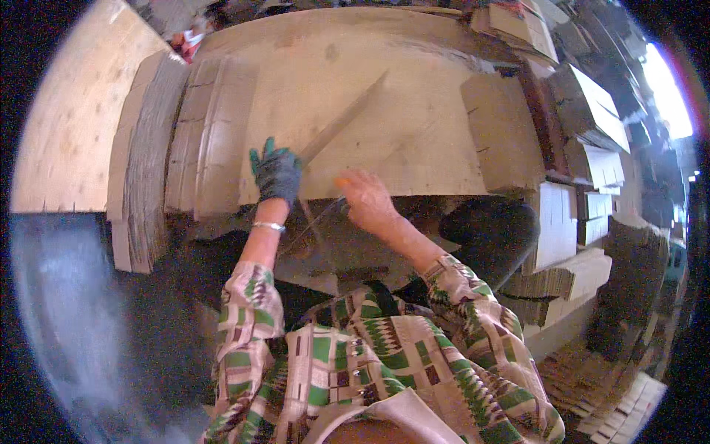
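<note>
My left hand (276,176), in a grey glove with green fingertips, is over the near left part of a plywood tabletop (414,140). A long narrow brown strip (344,118), apparently cardboard, slants up and right from its thumb side. The hand appears closed on the strip's near end, though blur softens the grip. Bare, with something orange at a fingertip, my right hand (367,201) hovers at the table's near edge. Its fingers are curled in, and whatever they may hold is too small to name. A thin line runs down and left from beside it.
Stacked flat cardboard pieces (203,137) line the table's left side, with another stack (503,129) at its right. More cardboard bundles (592,103) pile up further right. A plywood sheet (78,118) lies at the far left. Dark rounded shapes (492,226) sit below the near edge.
</note>
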The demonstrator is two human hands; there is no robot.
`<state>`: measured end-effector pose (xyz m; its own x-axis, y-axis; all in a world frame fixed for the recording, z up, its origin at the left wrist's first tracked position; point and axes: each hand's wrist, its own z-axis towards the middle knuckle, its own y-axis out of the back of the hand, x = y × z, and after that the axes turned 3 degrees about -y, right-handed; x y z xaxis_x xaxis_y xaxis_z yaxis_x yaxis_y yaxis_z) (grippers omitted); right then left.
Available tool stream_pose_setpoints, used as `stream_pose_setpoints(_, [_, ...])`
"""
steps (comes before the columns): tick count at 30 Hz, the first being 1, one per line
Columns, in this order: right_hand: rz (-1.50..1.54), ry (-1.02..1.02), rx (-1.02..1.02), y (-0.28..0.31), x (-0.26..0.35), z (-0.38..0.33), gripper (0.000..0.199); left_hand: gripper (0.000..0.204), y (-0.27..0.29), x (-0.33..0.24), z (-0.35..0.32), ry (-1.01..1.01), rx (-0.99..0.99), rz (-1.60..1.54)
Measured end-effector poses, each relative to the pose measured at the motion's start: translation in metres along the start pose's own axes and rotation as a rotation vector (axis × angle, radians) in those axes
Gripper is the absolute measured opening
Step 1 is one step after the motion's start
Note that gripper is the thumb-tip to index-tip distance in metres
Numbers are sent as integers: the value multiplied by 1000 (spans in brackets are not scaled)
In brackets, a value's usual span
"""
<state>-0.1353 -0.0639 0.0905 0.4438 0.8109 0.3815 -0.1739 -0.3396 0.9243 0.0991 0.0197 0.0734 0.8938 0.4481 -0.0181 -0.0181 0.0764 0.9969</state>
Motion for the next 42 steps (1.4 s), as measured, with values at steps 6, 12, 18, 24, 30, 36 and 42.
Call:
stream_pose_setpoints(6, [-69, -326, -355, 65, -92, -8, 83, 65, 14, -4, -14, 0, -49, 6])
stream_pose_setpoints(12, [-828, -737, -236, 139, -272, -95, 30, 75, 48, -96, 0, -157, -84, -275])
stream_pose_setpoints(18, [-303, -943, -523, 172, -224, -63, 33, 50, 20, -116, 20, -231, 146, -247])
stream_pose_setpoints(24, [-329, -892, -356, 136, -224, -71, 42, 34, 1, -115, 37, -161, 238, -329])
stream_pose_setpoints(30, [-18, -639, -710, 158, -168, -52, 70, 32, 23, -111, 25, -180, 202, -323])
stream_pose_setpoints(36, [154, -327, -382, 109, -76, -13, 103, 30, 3, -121, 31, -301, 219, -182])
stream_pose_setpoints(42, [167, -271, -279, 69, -69, 8, 97, 31, 12, -129, 30, -222, 257, -260])
